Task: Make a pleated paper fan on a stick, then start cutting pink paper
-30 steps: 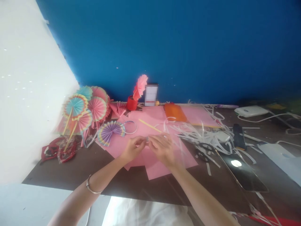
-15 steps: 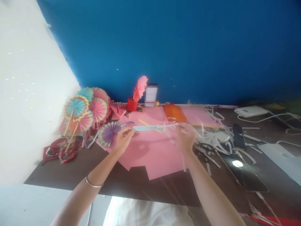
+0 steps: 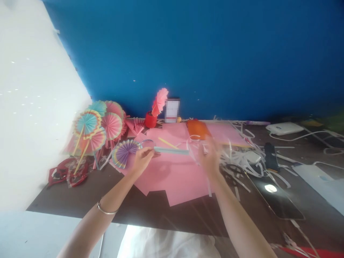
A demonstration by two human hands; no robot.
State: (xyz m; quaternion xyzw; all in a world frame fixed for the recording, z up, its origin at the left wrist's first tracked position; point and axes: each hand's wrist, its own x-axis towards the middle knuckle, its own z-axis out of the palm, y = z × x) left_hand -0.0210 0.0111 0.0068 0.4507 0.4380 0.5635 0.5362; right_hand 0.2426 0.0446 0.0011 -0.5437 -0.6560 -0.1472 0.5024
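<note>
My left hand [image 3: 142, 160] pinches one end of a light blue folded paper strip [image 3: 172, 151] and holds it level above the pink paper sheets [image 3: 177, 175]. My right hand [image 3: 209, 157] is blurred, a little right of the strip's free end, and grips a thin white paper strip [image 3: 208, 184] that hangs down past the wrist. A clear tape ring [image 3: 147, 143] and a yellow stick [image 3: 168, 143] lie on the pink paper just behind the blue strip.
Several finished paper fans [image 3: 94, 125] are piled at the left by the white wall. A red cup [image 3: 150, 120] with a pink fan stands at the back. White paper scraps [image 3: 242, 157], a phone [image 3: 276, 195], a dark object [image 3: 270, 161] and a white charger [image 3: 283, 128] lie right.
My hands were together low over the pink paper, then pulled apart and rose. The blue strip now hangs from my left hand alone; my right hand has come off it, still holding a white strip.
</note>
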